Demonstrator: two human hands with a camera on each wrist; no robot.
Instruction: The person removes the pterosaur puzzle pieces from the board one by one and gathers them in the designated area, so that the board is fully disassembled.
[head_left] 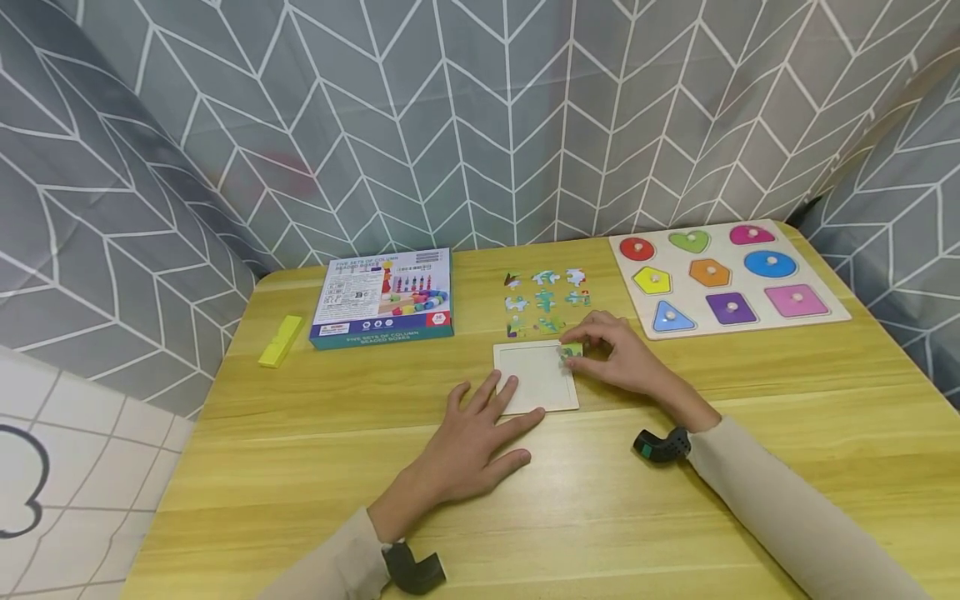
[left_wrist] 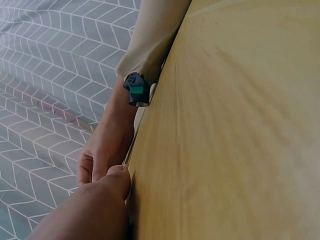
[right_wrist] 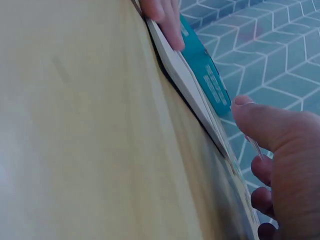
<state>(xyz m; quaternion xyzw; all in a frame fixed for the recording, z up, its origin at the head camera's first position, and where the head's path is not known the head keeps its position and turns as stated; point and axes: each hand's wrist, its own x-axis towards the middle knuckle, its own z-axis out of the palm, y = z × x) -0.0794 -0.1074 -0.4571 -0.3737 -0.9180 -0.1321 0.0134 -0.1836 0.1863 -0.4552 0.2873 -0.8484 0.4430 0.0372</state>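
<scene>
A pale square wooden puzzle tray (head_left: 536, 379) lies on the table in the head view. My left hand (head_left: 472, 446) rests on its lower left side with straight, spread fingers. At the tray's upper right corner my right hand (head_left: 618, 354) pinches a green jigsaw piece (head_left: 572, 350) between thumb and fingers. Just beyond the tray, several loose jigsaw pieces (head_left: 545, 298) lie in rows. In the right wrist view the thin edge of the held piece (right_wrist: 254, 146) shows under the thumb. The left wrist view shows both hands edge-on, and the piece cannot be made out there.
A boxed bead set (head_left: 382, 298) stands at the back left, with a yellow block (head_left: 281, 341) beside it. At the back right lies a shape board (head_left: 727, 279) with knobbed coloured shapes. Patterned grey curtains (head_left: 480, 125) hang behind the wooden table (head_left: 585, 525).
</scene>
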